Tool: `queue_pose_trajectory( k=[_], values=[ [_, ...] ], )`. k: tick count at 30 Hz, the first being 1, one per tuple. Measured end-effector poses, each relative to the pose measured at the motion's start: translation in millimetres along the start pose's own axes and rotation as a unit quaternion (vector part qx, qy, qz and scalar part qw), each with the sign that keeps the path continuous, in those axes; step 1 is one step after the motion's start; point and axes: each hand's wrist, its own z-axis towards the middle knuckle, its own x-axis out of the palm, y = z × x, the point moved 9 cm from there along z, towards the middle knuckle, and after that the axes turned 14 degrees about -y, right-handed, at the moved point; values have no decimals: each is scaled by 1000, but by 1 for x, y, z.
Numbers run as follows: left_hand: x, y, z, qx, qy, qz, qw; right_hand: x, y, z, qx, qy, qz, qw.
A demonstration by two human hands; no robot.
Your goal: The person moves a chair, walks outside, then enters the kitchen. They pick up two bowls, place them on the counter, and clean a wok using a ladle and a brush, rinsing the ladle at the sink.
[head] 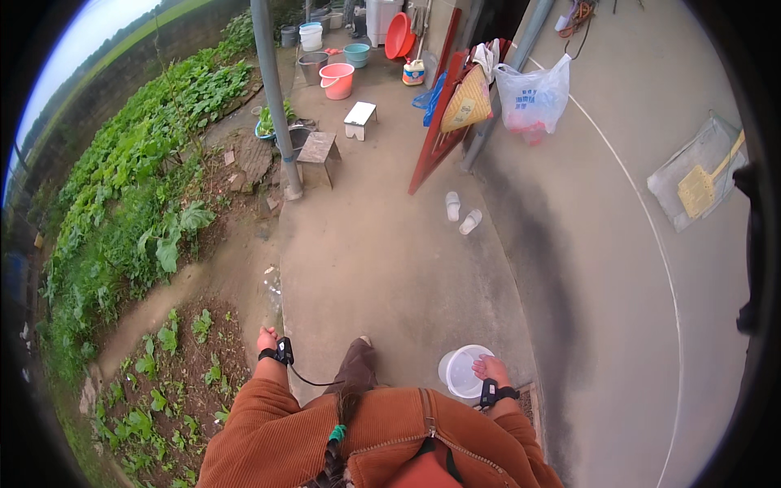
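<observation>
At my right side, my right hand (490, 367) is curled at the rim of a translucent white plastic bucket (450, 369) and appears to hold it; the exact grip is partly hidden. Small pale specks show inside the bucket, and I cannot tell what they are. My left hand (267, 338) hangs at my left, beside the edge of the concrete path, with nothing seen in it. Its fingers are too small to make out clearly. Each wrist wears a black strapped device, and a cable runs from the left one (284, 351).
Ahead on the concrete path (378, 262) stand a small wooden stool (318, 148), a white stool (360, 116) and a pink bucket (337, 80). White slippers (453, 206) lie right of centre. A red door (436, 131) juts out by a metal post (277, 97). Planted beds (165, 390) border the left.
</observation>
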Motion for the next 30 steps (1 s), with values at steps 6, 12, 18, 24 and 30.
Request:
queue_pose_trajectory(
  k=[6,12,18,24,30],
  values=[
    [141,-25,11,-45,46,-70,995,-63,51,39,-100,-118,-83,984],
    [173,-39,31,-47,47,-37,997,-15,88,55,19,-142,42,989],
    [146,-74,70,7,-29,-25,999,34,138,97,21,-100,-17,995],
    [161,-108,89,27,-32,-52,998,67,187,144,-24,-66,-46,997],
    [250,-118,73,-26,2,-116,993,110,242,195,-14,-26,-38,999]
  ],
)
